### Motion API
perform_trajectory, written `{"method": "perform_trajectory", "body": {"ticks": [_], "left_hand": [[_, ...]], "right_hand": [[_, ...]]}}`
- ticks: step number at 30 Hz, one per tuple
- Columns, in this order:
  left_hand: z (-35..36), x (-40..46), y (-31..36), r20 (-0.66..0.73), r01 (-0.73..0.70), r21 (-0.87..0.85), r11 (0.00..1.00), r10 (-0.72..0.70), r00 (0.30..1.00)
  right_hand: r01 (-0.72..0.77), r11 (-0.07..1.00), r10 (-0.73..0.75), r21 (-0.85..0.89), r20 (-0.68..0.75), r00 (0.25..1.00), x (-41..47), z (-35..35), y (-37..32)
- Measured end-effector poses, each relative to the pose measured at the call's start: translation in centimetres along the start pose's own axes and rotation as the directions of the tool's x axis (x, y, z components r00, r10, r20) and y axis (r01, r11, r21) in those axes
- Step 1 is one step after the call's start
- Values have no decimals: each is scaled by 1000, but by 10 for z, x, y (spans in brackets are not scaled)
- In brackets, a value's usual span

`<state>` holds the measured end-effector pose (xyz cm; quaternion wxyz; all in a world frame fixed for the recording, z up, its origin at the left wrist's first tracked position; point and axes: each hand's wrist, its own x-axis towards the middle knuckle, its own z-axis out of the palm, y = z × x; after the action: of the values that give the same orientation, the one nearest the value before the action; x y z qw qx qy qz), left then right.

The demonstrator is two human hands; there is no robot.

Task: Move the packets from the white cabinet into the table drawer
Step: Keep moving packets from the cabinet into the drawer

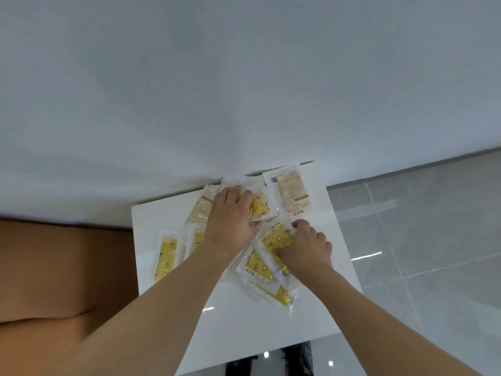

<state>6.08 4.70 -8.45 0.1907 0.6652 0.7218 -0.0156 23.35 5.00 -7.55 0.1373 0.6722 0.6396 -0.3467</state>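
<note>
Left hand (230,215) is laid flat, palm down and fingers pressed together, on a yellow-printed packet (259,206) near the back of the white cabinet top (238,316); most of that packet is covered by the hand, w/ only its right part left showing. Right hand (305,249) is set just beside, fingers curled and slightly spread, fingertips pressed onto another yellow packet (276,240); whether it is pinched or only pressed cannot be told. The thumb tips of the two hands are seen close together, approx. touching.

Around the hands, more packets are scattered in an overlapping heap: one pale packet w/ printed text (291,192) at the back right, face not legible; a tan one (199,213) partly hidden under the left wrist; a yellow one (165,256) alone at the left edge; two or more below the right hand (260,267), overlapped so that the exact no. cannot be made out. The lowest packet (282,294) is partly tucked under the others.

Cabinet top is pushed against a plain grey-white wall (244,77). A brown surface (62,280) is seen at left, cut off by the frame and blurred. Grey tiled floor (420,226) is seen at right. Dark shapes at the bottom edge are not identifiable. No drawer can be made out.
</note>
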Motion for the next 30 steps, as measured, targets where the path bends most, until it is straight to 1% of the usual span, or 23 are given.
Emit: {"method": "perform_trajectory", "body": {"ticks": [2,4,7,9,11,14,15,17,19,20,24,25,27,29,30], "left_hand": [[-5,-4,-1,-43,-29,-77,997,25,999],[-19,-8,-3,-69,-7,-159,987,-3,998],[-42,-25,-15,-123,-5,-206,978,-21,992],[-52,-46,-24,-127,5,-226,974,-34,991],[-49,-74,-32,-73,18,-178,984,-32,997],[-20,-104,-46,44,41,11,999,-41,998],[-11,-108,-48,63,59,52,997,-62,996],[1,-108,-47,118,145,47,988,-150,982],[9,-105,-43,176,277,-10,961,-271,946],[13,-104,-42,178,330,-43,943,-318,931],[12,-93,-37,287,508,-228,831,-441,850],[12,-91,-37,287,537,-267,800,-466,837],[13,-88,-39,209,562,-330,758,-522,827],[14,-87,-41,113,572,-319,756,-569,815],[13,-85,-42,90,582,-294,759,-584,807]], "right_hand": [[-32,999,31,25,19,999,2,-4,0],[-48,998,47,28,25,999,2,-9,1],[-65,996,62,54,52,997,-1,-15,6],[-82,995,78,62,58,995,-4,-17,11],[-102,993,99,51,65,993,-8,-17,17],[-112,994,111,16,59,992,-13,-13,22],[-112,994,111,3,52,992,-13,-12,22],[-111,993,112,-27,28,993,-15,-7,20],[-120,990,121,-77,0,993,-15,-3,17],[-134,986,134,-96,-8,991,-14,-1,16],[-187,979,190,-75,34,981,-11,-3,12],[-183,981,187,-61,54,981,-11,-4,12],[-171,985,171,3,76,982,-12,-6,15],[-139,986,133,97,72,989,-14,-8,18],[-125,984,117,123,69,991,-15,-9,19]]}}
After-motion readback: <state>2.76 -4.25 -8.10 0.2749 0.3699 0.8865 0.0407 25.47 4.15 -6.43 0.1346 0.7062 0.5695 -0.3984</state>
